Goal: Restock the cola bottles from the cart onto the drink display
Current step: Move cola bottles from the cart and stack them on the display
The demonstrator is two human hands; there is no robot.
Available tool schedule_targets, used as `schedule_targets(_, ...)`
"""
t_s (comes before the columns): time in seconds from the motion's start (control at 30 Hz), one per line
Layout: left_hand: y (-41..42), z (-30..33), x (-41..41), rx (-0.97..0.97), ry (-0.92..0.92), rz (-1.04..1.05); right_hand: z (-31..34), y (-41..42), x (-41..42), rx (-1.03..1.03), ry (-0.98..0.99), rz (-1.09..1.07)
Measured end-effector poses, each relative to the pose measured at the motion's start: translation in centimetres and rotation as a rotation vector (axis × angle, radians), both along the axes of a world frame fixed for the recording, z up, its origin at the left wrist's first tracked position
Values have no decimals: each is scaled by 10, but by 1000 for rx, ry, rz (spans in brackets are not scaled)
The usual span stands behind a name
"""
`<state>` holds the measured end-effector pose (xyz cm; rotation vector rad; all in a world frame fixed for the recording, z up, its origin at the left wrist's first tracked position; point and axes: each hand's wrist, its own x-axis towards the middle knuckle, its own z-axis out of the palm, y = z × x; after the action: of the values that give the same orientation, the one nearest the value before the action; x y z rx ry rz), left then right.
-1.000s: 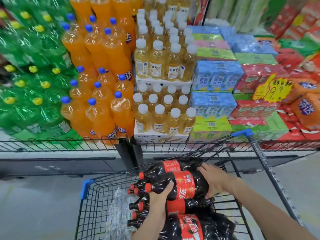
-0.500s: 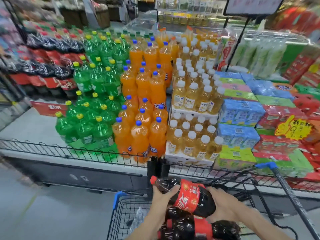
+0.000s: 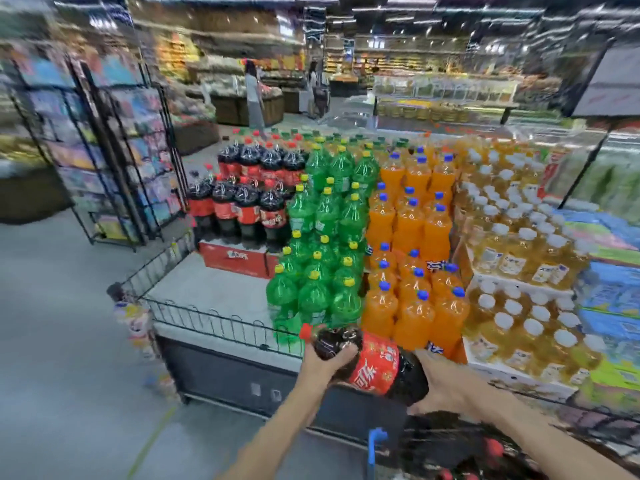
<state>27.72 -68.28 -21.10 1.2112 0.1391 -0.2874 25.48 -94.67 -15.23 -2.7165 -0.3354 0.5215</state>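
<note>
- The drink display point(image 3: 221, 299) is one low platform with a wire fence round the edge, sorted in colour blocks. Taking the green bottles point(image 3: 322, 244) as the landmark: the stacked cola bottles point(image 3: 242, 199) stand just left of them on red cartons, and the orange ones point(image 3: 412, 258) just right.
- In front of the cola stack, left of the green bottles, the deck is bare. My guess is that's where the new stock goes.
- The cart point(image 3: 450, 445) sits low and to the right of the green block, with more red caps showing inside. It's blurry though.
- The cola bottle point(image 3: 370, 365) being carried hangs just below the front green row. It's lying sideways, cap pointing left, with dark soda and a red label.
- Left hand point(image 3: 332, 367) is curled round the neck end and right hand point(image 3: 440, 386) cups the base. Two hands probably because it's big and heavy.
</note>
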Motion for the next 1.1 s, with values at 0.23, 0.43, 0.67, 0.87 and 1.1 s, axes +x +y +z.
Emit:
schedule_targets(0.23, 167, 27, 42, 72, -31, 133, -2, 159, 72, 15, -2, 100)
schedule_targets(0.43, 276, 39, 96, 136, -93, 207, -6, 262, 150, 23, -53, 182)
schedule_targets(0.67, 371, 53, 191, 186, -156, 302, -19, 364, 275, 117, -37, 287)
schedule_targets(0.87, 442, 70, 287, 262, -155, 376, -26, 447, 395, 195, -36, 365)
schedule_targets(1.1, 529, 67, 388, 325, -137, 367, -44, 542, 502, 281, 58, 355)
